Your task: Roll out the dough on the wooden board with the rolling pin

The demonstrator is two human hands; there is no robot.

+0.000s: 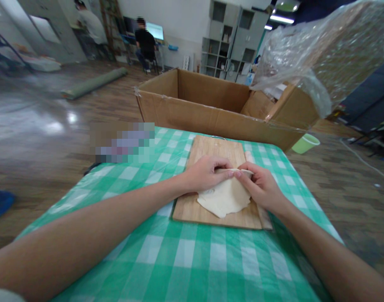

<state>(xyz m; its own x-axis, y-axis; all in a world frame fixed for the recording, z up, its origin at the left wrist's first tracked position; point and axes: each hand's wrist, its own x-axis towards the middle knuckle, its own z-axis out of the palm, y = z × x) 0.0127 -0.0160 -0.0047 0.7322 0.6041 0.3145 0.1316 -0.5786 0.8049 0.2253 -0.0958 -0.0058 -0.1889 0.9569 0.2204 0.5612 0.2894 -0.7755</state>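
A flat, pale sheet of dough (225, 199) lies on a wooden cutting board (210, 149) on the green checked tablecloth (185, 251). My left hand (204, 173) pinches the dough's far edge from the left, fingers closed on it. My right hand (262, 186) pinches the same edge from the right, and the two sets of fingertips meet at the raised, folded rim.
A large open cardboard box (210, 105) stands just beyond the table's far edge, with a clear plastic bag (320, 54) over its right side. A light green bucket (305, 143) sits on the wooden floor to the right. People are far back by a screen.
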